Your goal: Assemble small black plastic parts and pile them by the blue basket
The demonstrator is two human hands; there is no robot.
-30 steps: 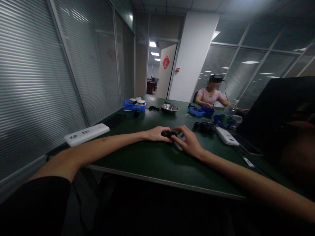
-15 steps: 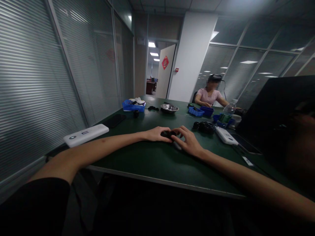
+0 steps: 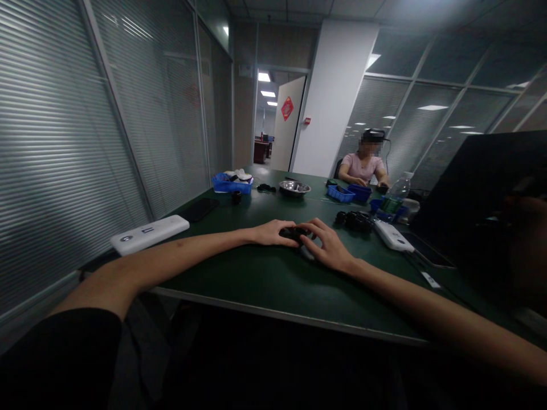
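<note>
My left hand (image 3: 272,233) is closed around a small black object (image 3: 291,234) just above the green table. The object's kind cannot be made out. Curled over its other end, my right hand (image 3: 328,246) grips it with thumb and fingers. Part of the object is hidden by the fingers of both hands. To the right of my right hand lie several black pieces (image 3: 358,221) in a cluster.
Left on the table (image 3: 265,285) are a white power bank (image 3: 149,234) and a dark flat phone-like slab (image 3: 200,209). Farther back stand a blue basket (image 3: 232,184), a metal bowl (image 3: 294,189) and another blue basket (image 3: 340,194). A plastic bottle (image 3: 396,195) and a seated person (image 3: 362,168) are right.
My right thumb and fingers have shifted slightly on the black object; my left hand stays put. The person across the table has drawn an outstretched arm in.
</note>
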